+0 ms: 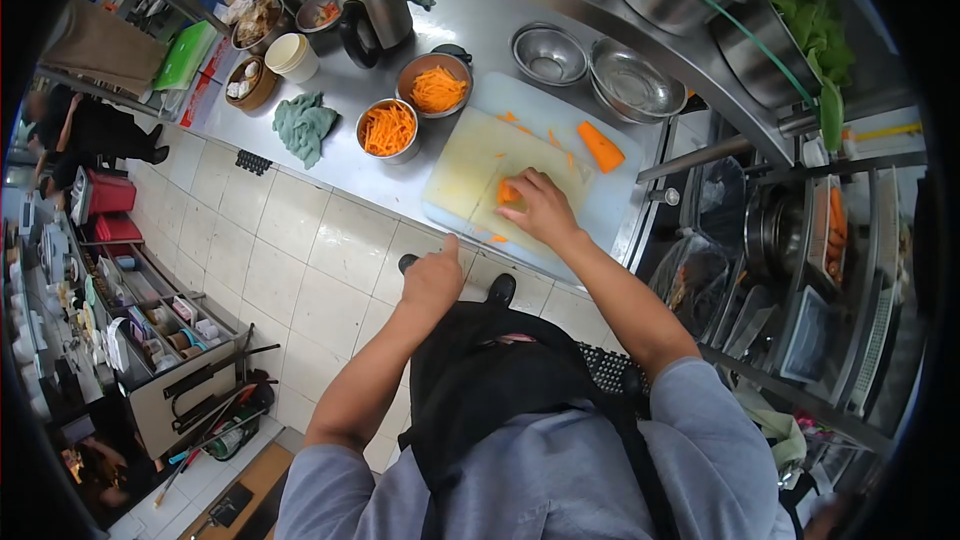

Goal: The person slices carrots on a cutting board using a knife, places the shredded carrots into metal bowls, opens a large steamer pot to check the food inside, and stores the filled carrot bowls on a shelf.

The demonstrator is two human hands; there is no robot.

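My right hand (540, 205) is closed on a short carrot piece (506, 191), pressing it to the yellowish cutting board (460, 175). My left hand (434, 275) is closed at the near counter edge, its index finger extended forward. A thin knife (482, 203), seen nearly edge-on, runs from that finger toward the carrot piece; its handle is hidden in the hand. A larger cut carrot (600, 146) lies on the right of the boards, and several carrot scraps are scattered about. Left of the board stand two metal bowls of carrot strips (388, 130), (438, 90).
Under the yellowish board lies a bluish-white board (610, 190). Metal bowls (549, 54) sit behind it, below a steel shelf (700, 50). A green cloth (305, 128), white tubs (291, 57) and a steel jug (375, 15) stand leftward. Another person (100, 130) is at far left.
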